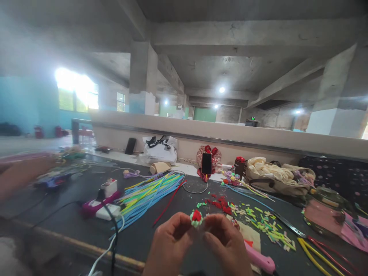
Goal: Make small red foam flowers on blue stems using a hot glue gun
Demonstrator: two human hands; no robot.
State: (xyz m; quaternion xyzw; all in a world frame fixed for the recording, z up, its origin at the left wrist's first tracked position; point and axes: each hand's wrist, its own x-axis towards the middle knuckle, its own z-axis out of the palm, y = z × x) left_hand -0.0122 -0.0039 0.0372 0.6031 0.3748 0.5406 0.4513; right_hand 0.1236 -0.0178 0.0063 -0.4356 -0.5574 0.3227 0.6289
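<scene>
The red flower (196, 217) is pinched at fingertip level between both hands. The left hand (170, 240) closes on its left side, the right hand (225, 243) on its right, both equally near.

A bare concrete workshop hall is serving as a handicraft space: beams (230, 34) and a pillar (143, 76) are looming overhead. A dark worktable (71, 218) is carrying bundled coloured stems (149, 191), snipped scraps (267, 222) and a power strip (100, 205). The left hand (169, 245) and right hand (227, 245) are pinching a small red flower (196, 217) above its front edge.
</scene>
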